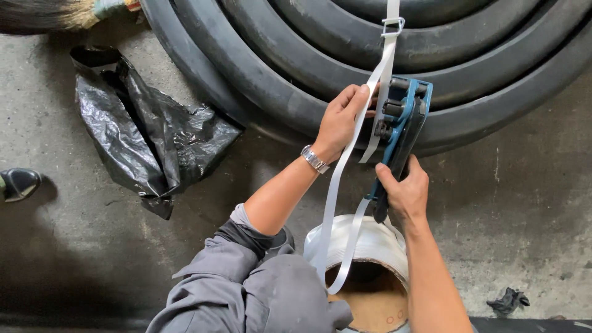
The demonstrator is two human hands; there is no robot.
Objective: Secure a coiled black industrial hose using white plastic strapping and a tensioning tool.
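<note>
A blue strapping tensioner tool (404,123) rests against a coil of thick black hose (296,74). My right hand (404,188) grips the tool's black handle from below. My left hand (342,117) sits beside the tool's head, fingers touching the white strap (345,166) that runs through it. The strap goes up over the hose to a metal buckle (393,26) and down to a white strap roll (367,246) with a brown cardboard core between my arms.
A crumpled black plastic bag (145,129) lies on the concrete floor (524,203) to the left. A black shoe (18,183) shows at the left edge, a broom head (55,13) at top left. A small black rag (509,300) lies lower right.
</note>
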